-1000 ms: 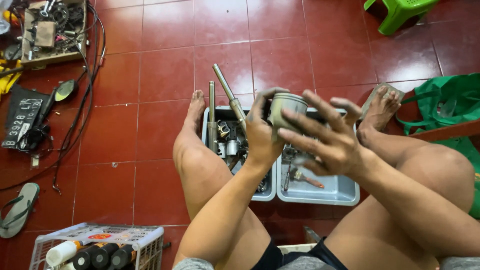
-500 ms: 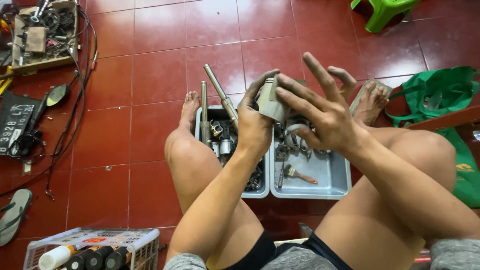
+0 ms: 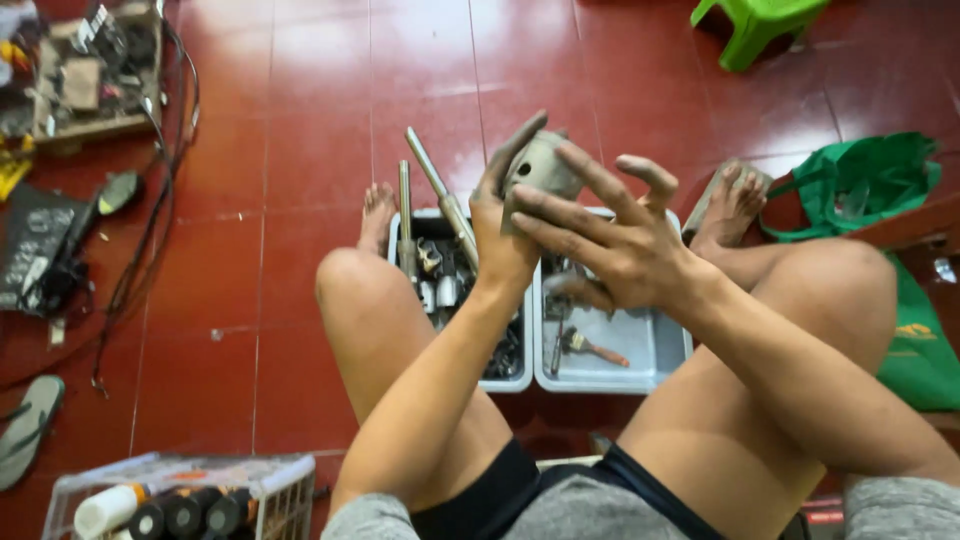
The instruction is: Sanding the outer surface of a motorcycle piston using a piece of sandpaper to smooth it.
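I sit on a red tiled floor with my knees apart. My left hand (image 3: 505,225) grips a grey metal cylinder part (image 3: 545,165) and holds it up in front of me. My right hand (image 3: 610,240) lies against the near side of that part with its fingers spread, touching it. Below both hands stand two pale grey trays: the left tray (image 3: 520,378) is packed with metal parts and long rods (image 3: 440,195), the right tray (image 3: 655,362) holds a few tools, among them a small brush (image 3: 590,347).
A wire basket (image 3: 180,485) with bottles and dark cans stands at the bottom left. Cables (image 3: 150,230), an electronics board (image 3: 85,75) and a dark device (image 3: 35,255) lie at the far left, a sandal (image 3: 25,430) below them. A green bag (image 3: 860,185) and green stool (image 3: 755,25) are at the right.
Both hands have turned the metal cylinder and raised it slightly. My right hand's fingers have slid across its near side, and the view has shifted a little.
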